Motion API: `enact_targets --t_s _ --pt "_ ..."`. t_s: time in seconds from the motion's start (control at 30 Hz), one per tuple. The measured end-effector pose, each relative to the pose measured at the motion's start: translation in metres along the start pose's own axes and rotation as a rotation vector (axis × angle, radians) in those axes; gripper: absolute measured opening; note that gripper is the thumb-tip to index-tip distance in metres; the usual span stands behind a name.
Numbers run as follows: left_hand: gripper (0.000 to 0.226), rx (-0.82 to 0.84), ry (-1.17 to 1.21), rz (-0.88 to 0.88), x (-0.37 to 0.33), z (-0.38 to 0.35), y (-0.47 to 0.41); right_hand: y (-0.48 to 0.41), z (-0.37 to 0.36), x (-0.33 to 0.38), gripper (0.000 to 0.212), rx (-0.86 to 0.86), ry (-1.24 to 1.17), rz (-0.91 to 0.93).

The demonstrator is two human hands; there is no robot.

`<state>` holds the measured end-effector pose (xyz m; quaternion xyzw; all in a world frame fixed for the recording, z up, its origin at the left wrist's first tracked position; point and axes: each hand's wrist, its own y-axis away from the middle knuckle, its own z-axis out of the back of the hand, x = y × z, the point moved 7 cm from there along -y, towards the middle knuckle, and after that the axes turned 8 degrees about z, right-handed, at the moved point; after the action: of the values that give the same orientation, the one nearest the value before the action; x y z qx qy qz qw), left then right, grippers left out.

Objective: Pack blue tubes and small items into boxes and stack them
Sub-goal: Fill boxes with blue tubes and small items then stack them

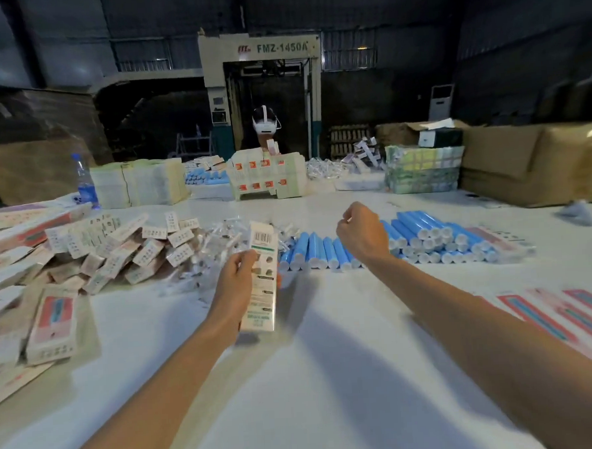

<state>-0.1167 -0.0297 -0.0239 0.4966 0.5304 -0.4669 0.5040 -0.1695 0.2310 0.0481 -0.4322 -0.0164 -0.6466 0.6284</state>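
My left hand (237, 279) grips a long white box (261, 277) with a barcode and green print, held upright above the white table (295, 361). My right hand (360, 231) hovers with curled fingers over a row of blue tubes (320, 254); I cannot tell whether it holds anything small. A bigger stack of blue tubes (435, 234) lies to its right. Behind the box sits a heap of small clear-wrapped items (226, 231). Packed boxes (117, 247) are piled loosely at the left.
Flat pink-and-white cartons (567, 316) lie at the right edge. More boxes (49, 323) lie at the near left. Across the table a person (265, 129) wearing a headset stands behind bundled carton stacks (138, 184). A water bottle (85, 182) and large brown cartons (531, 164) stand at the back.
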Motion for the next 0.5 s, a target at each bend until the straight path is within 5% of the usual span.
enact_targets --t_s 0.1,0.23,0.37,0.5 --pt "0.034 0.049 0.056 0.008 0.012 0.006 -0.004 -0.035 0.026 -0.039 0.031 -0.025 0.362 0.001" --pt "0.029 0.040 0.127 0.025 0.016 0.012 -0.012 -0.062 0.044 -0.094 0.025 0.033 0.723 -0.029" --pt "0.021 0.046 0.191 0.042 0.017 0.007 -0.017 -0.063 0.031 -0.124 0.026 0.204 0.923 -0.006" --pt "0.023 0.065 0.102 0.006 0.013 0.004 -0.015 -0.058 0.025 -0.118 0.028 0.140 0.975 0.043"
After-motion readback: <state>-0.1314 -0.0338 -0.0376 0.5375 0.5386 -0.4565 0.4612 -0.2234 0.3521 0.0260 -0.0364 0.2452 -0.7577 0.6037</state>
